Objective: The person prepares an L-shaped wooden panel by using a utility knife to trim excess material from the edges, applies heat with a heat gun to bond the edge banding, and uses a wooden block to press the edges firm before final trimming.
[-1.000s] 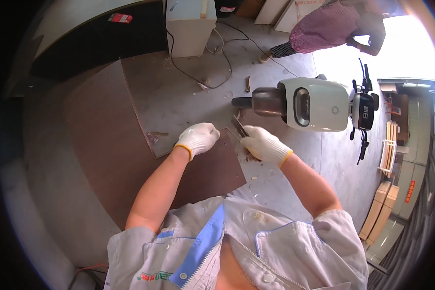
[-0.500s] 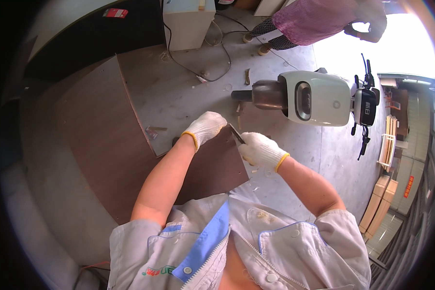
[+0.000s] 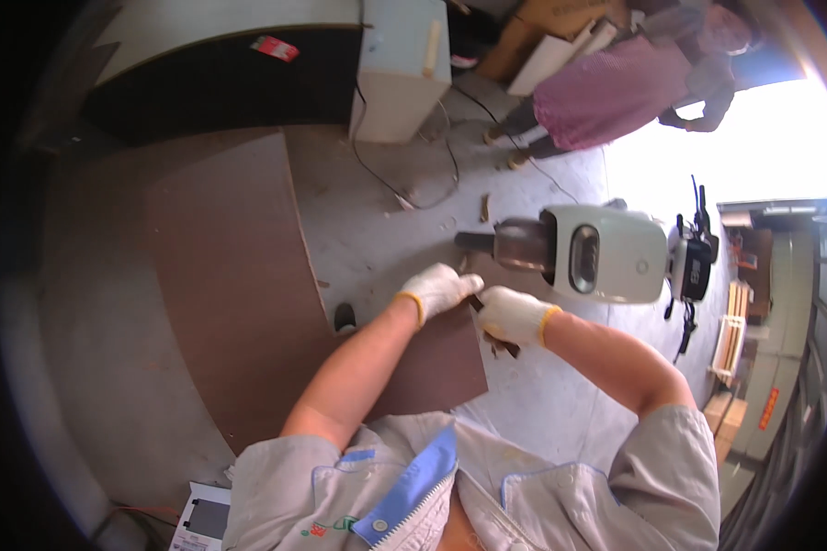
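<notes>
A large dark brown board (image 3: 239, 303) spreads across the lower left and middle, in front of my body. My left hand (image 3: 439, 291), in a white knit glove with a yellow cuff, is closed at the board's far right corner, its thumb along the edge. Close beside it, my right hand (image 3: 519, 317), gloved the same way, is wrapped round a narrow dark tool (image 3: 503, 347). One end shows below the fist, and a dark tip lies between the two hands at the board's edge. The tool's exact kind is not clear.
A pale green electric scooter (image 3: 616, 253) stands at the right. Beyond it is a person in a pink garment (image 3: 606, 92). A white cabinet (image 3: 400, 83) and a dark cable (image 3: 368, 161) are at the back. A dark shoe (image 3: 345, 317) shows beside the board.
The whole view has shifted, so the scene sits lower and further right. My hands stay at the board's corner, closer together. The tool now shows below my right fist.
</notes>
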`<state>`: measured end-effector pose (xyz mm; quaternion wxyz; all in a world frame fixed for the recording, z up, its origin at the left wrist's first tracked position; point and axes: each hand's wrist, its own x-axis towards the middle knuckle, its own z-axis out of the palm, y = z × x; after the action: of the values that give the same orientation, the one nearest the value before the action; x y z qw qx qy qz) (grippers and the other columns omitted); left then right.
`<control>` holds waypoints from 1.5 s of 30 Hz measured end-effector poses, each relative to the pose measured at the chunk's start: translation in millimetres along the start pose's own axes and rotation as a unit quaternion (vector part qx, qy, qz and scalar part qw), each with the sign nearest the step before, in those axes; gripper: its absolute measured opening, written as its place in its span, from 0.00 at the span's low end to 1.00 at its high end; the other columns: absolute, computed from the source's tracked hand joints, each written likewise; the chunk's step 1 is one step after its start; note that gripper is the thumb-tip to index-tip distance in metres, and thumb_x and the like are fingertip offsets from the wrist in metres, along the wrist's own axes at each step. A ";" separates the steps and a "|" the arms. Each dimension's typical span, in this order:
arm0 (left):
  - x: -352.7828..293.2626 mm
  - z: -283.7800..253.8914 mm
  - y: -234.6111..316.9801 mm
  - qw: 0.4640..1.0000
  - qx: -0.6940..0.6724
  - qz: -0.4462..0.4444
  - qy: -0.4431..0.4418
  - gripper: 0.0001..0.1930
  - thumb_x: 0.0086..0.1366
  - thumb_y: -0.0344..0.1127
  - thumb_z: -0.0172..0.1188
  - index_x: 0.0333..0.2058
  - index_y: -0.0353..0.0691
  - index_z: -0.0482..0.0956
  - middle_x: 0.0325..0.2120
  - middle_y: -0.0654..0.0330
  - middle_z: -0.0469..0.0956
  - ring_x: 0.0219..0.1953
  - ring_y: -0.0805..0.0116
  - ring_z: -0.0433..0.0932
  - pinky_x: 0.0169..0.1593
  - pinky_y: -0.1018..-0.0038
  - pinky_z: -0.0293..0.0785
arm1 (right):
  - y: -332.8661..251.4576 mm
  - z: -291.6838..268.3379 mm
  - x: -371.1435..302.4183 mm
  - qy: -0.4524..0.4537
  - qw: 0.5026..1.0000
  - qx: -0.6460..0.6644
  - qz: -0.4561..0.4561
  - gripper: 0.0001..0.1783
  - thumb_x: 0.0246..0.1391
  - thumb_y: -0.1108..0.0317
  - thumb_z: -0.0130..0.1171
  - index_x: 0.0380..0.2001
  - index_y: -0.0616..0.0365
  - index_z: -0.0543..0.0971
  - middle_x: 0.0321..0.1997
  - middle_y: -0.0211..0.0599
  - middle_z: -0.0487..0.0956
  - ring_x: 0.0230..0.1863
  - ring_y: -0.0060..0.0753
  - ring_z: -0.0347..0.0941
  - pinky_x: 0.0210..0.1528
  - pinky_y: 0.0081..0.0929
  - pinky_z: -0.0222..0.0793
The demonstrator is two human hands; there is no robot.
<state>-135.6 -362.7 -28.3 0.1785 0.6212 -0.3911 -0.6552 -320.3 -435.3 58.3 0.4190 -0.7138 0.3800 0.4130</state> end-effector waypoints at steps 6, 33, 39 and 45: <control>-14.3 -7.9 -2.2 1.000 -0.011 0.000 0.004 0.38 0.81 0.66 0.61 0.60 0.29 0.91 0.64 0.33 0.88 0.70 0.37 0.85 0.73 0.55 0.76 | -43.4 -15.4 -20.0 -0.009 0.998 -0.064 0.004 0.10 0.62 0.68 0.64 0.29 0.60 0.88 0.26 0.39 0.89 0.26 0.38 0.88 0.28 0.39 0.79; -37.4 -8.3 8.2 0.996 0.053 0.033 0.065 0.35 0.78 0.68 0.61 0.47 0.36 0.96 0.50 0.37 0.92 0.56 0.35 0.91 0.63 0.48 0.83 | -23.9 -5.8 28.5 -0.114 0.978 -0.174 -0.009 0.12 0.61 0.72 0.66 0.39 0.66 0.94 0.36 0.49 0.92 0.35 0.48 0.92 0.38 0.46 0.86; -35.7 2.4 7.0 0.991 0.071 0.036 0.104 0.36 0.78 0.68 0.58 0.43 0.35 0.96 0.47 0.36 0.92 0.54 0.33 0.91 0.63 0.47 0.83 | -51.3 -18.4 12.2 -0.056 0.989 0.041 0.130 0.12 0.59 0.72 0.65 0.35 0.65 0.95 0.35 0.50 0.92 0.33 0.47 0.91 0.34 0.49 0.83; -48.1 -3.1 14.9 0.989 0.065 0.044 0.128 0.37 0.79 0.66 0.56 0.44 0.34 0.96 0.46 0.35 0.92 0.53 0.32 0.91 0.62 0.47 0.83 | -43.4 -21.0 10.7 -0.071 0.978 -0.197 -0.020 0.15 0.59 0.71 0.65 0.42 0.66 0.95 0.39 0.55 0.92 0.37 0.57 0.91 0.38 0.54 0.83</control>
<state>-128.4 -338.4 15.3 0.2145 0.6927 -0.4336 -0.5349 -272.0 -440.9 67.4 0.3041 -0.7590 0.2458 0.5206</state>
